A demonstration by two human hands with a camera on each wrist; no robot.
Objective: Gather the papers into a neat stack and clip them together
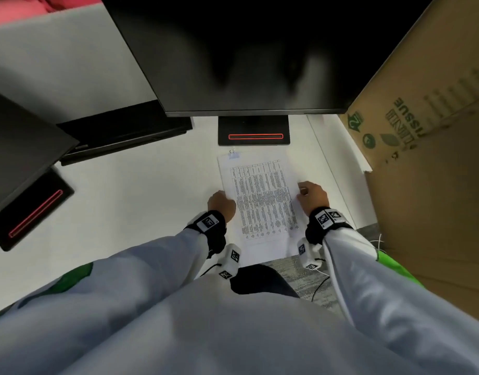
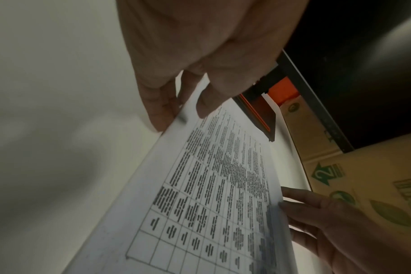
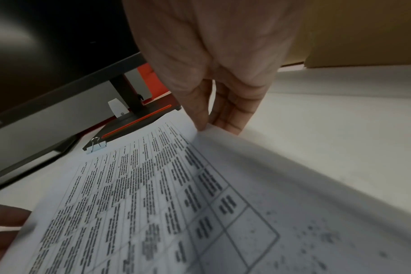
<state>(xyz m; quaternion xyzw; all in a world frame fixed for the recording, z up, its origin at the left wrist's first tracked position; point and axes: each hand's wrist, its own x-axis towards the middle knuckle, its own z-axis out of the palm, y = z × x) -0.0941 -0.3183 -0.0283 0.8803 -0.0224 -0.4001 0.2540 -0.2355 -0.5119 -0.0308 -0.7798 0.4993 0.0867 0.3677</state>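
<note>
A stack of white papers [image 1: 262, 201] printed with a table lies lengthwise on the white desk [image 1: 151, 201], its near end hanging past the desk edge. A small silver binder clip [image 1: 233, 154] sits on the stack's far left corner, also seen in the right wrist view as the clip [image 3: 95, 145]. My left hand [image 1: 222, 204] grips the papers' left edge, thumb on top and fingers [image 2: 162, 111] underneath. At the right edge my right hand [image 1: 311, 194] pinches the papers [image 3: 153, 185] between thumb and fingers [image 3: 230, 118], and that edge is raised a little off the desk.
A black monitor [image 1: 246, 50] stands just beyond the papers, its base [image 1: 254, 131] with a red stripe close to the clip. A second monitor base [image 1: 32, 209] is at the left. A large cardboard box [image 1: 427, 158] walls the right side.
</note>
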